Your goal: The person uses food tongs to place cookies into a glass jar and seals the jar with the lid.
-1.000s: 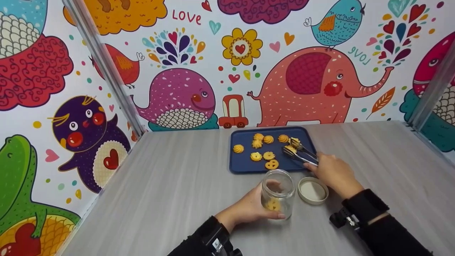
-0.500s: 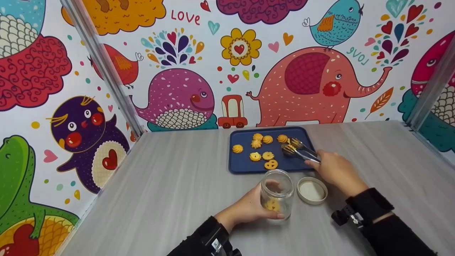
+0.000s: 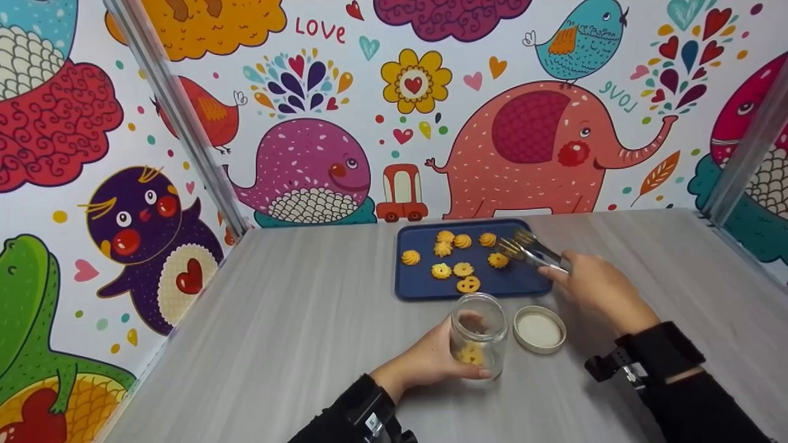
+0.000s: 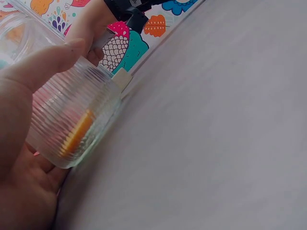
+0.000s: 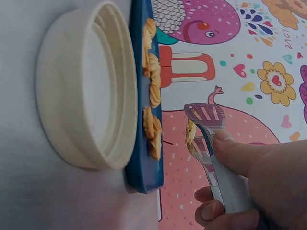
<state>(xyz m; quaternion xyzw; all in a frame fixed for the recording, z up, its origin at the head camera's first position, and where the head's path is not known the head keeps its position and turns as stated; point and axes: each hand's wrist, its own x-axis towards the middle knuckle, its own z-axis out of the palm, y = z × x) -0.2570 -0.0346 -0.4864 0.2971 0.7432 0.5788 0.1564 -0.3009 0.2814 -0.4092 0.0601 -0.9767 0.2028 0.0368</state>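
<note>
Cartoon walls ring the grey worktop (image 3: pixel 277 320): a whale, an elephant, birds, with "LOVE" readable in red near the top and again in green by the elephant's back. No labels show on the things themselves.

At the near edge, the left hand (image 3: pixel 425 363) has its grip wrapped round a ribbed glass jar (image 3: pixel 479 335) standing upright on the worktop, thumb across the front; one cookie (image 3: pixel 471 354) lies inside it. The right hand (image 3: pixel 600 290) grips metal tongs (image 3: pixel 534 252) over the right end of the blue tray (image 3: pixel 418 288); the wrist view shows the tong tips narrow, pinching a cookie piece (image 5: pixel 191 132). Seven loose cookies (image 3: pixel 452 258) lie on the tray. A cream lid (image 3: pixel 540 330) rests upturned just right of the jar, between the jar and the right hand, close to the tray's near edge.
</note>
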